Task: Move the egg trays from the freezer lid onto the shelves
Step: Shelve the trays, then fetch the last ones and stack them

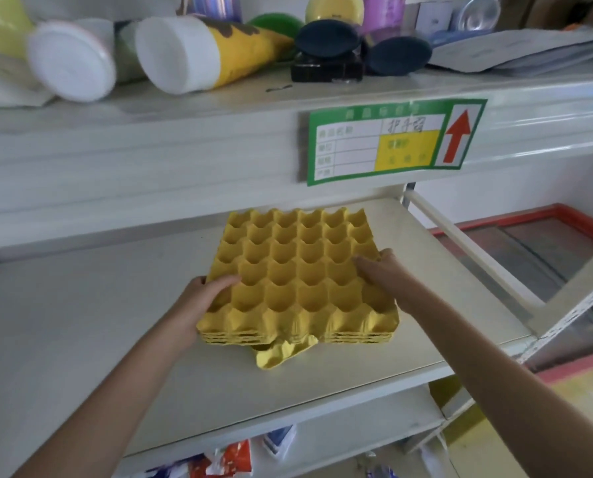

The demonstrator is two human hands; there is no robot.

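Note:
A stack of yellow egg trays [298, 270] rests on the middle white shelf [81, 332], its cups facing up. A torn, bent corner of a lower tray sticks out at the front edge of the stack. My left hand [205, 291] grips the stack's left edge, thumb lying in the cups. My right hand [381, 270] holds the right edge, fingers over the top tray. The red-framed freezer lid [543, 246] lies to the right, beyond the shelf end.
The upper shelf [184, 139] overhangs close above, with a green price label [391, 139] on its front. On it lie tipped white and yellow cups [181, 53], dark round lids and papers. Packets sit on the lower shelf [233, 457]. A white rail [467, 250] slants at the right.

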